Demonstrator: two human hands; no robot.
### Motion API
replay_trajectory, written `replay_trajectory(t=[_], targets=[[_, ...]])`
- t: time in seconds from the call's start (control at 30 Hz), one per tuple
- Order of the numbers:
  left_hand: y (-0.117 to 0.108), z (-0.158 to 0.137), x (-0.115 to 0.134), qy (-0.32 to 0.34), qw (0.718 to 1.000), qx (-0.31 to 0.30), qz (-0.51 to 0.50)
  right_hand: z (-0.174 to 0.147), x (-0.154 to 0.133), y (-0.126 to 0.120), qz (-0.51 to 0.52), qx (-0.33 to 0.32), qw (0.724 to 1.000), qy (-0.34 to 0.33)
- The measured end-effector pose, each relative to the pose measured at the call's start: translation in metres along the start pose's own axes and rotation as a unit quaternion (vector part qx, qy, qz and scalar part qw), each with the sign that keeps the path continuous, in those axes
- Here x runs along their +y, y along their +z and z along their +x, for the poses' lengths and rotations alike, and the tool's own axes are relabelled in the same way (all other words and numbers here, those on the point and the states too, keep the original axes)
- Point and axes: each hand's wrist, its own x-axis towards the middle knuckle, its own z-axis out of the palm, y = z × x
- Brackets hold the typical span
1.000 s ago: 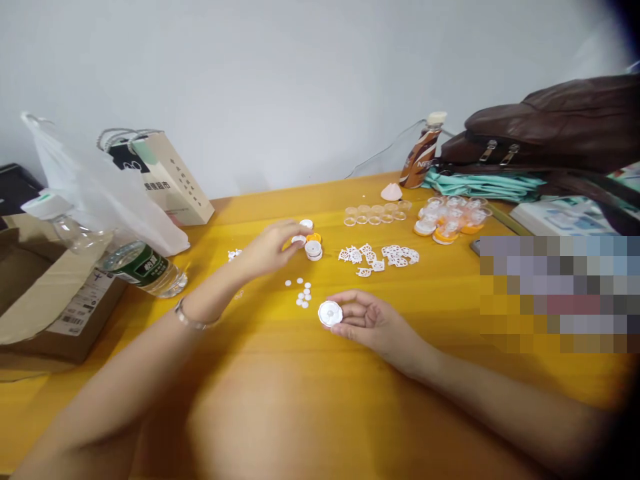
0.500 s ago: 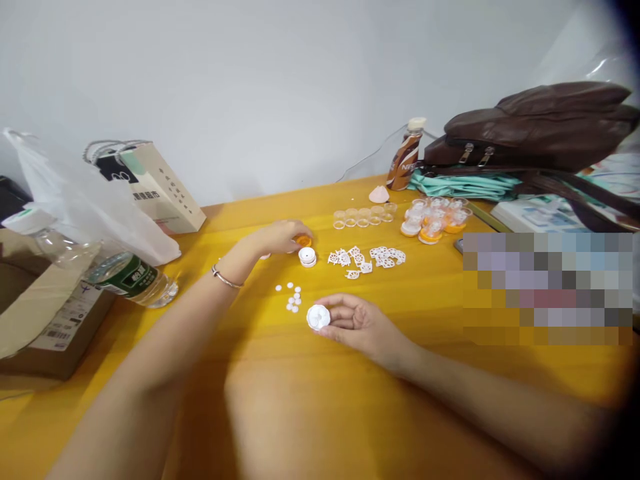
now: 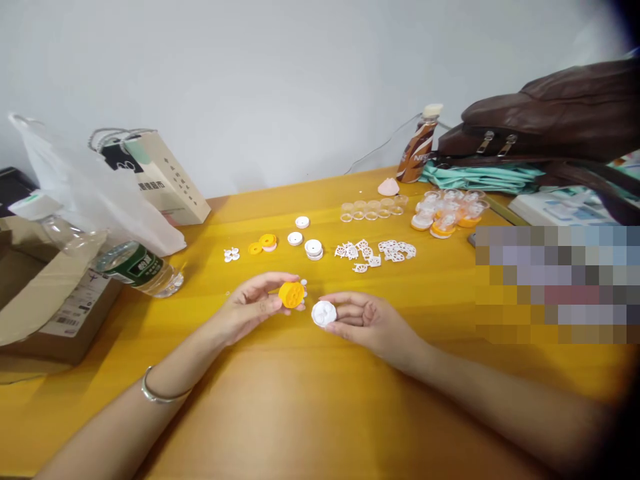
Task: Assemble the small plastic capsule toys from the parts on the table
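My left hand (image 3: pixel 257 303) pinches an orange round plastic part (image 3: pixel 291 294) with holes in its face. Close to its right, my right hand (image 3: pixel 367 321) grips a white round plastic part (image 3: pixel 324 313) by the edge, its hollow side toward me. The two parts are apart. Small white discs (image 3: pixel 304 283) lie behind the orange part, partly hidden by it. Farther back are white round caps (image 3: pixel 313 249), two of them stacked, and loose orange discs (image 3: pixel 267 240). White openwork pieces (image 3: pixel 353 251) lie in clusters beyond my right hand.
Clear rings (image 3: pixel 371 211) and finished-looking clear-and-orange units (image 3: pixel 445 215) sit at the back right, near a drink bottle (image 3: pixel 417 148) and a brown bag (image 3: pixel 540 120). On the left stand a water bottle (image 3: pixel 140 267), an open carton (image 3: pixel 65 313) and a paper bag (image 3: pixel 167 180).
My left hand has come back toward me from the far parts, now holding the orange part beside the white one. My right hand stays nearly where it was, still gripping the white part.
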Motion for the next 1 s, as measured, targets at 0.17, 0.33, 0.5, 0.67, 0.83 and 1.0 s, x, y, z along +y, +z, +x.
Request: replay_trajectory(t=[0.17, 0.33, 0.5, 0.67, 0.83, 1.0], targets=[[0.005, 0.003, -0.021, 0.008, 0.998, 0.04, -0.037, -0.002, -0.002, 0.003, -0.018, 0.01, 1.0, -0.019], [0.01, 0.002, -0.022, 0.017, 0.999, 0.038, -0.021, -0.003, -0.003, 0.005, -0.025, 0.026, 0.999, -0.034], [0.017, -0.001, -0.02, 0.03, 0.999, 0.018, 0.009, -0.005, 0.003, 0.006, -0.035, 0.051, 0.996, -0.057], [0.024, 0.001, -0.02, 0.022, 1.0, 0.019, 0.013, -0.006, 0.008, 0.006, -0.05, 0.054, 0.993, -0.091], [0.028, 0.0, -0.019, 0.016, 0.999, 0.032, 0.039, -0.006, 0.01, 0.006, -0.071, 0.055, 0.99, -0.107], [0.033, -0.002, -0.02, 0.011, 0.995, 0.048, 0.083, -0.006, 0.011, 0.006, -0.092, 0.05, 0.988, -0.111]])
